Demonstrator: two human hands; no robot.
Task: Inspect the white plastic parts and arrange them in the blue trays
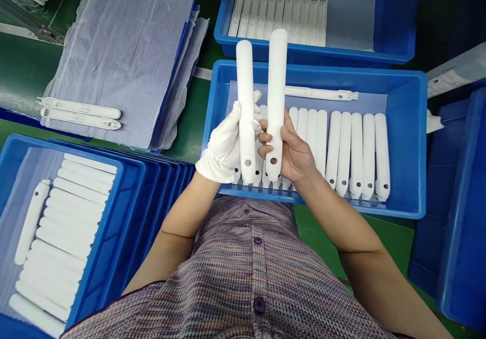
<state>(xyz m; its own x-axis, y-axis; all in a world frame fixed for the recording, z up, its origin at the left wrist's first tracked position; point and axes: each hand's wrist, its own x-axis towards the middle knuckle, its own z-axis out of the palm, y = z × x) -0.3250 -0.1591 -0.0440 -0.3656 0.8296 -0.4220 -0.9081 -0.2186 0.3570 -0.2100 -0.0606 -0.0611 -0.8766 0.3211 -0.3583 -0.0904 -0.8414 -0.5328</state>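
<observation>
My left hand (224, 144), in a white glove, is closed round a long white plastic handle-like piece (245, 90) with a rounded top and a hole near its lower end. My bare right hand (294, 151) grips a second white piece (277, 75) of the same shape. Both pieces stand side by side, nearly upright in view and slightly apart, above a blue bin (406, 141). Inside that bin, more white pieces (357, 151) lie in a row, partly hidden by my hands. One more piece (319, 93) lies crosswise behind the row.
Beyond is another blue bin (395, 20) with a row of white pieces (279, 17). At left, two pieces (81, 113) lie on stacked film-covered sheets (125, 55). A filled bin (123, 187) stands at lower left beside nested bins. Blue bins (463, 202) stand at right.
</observation>
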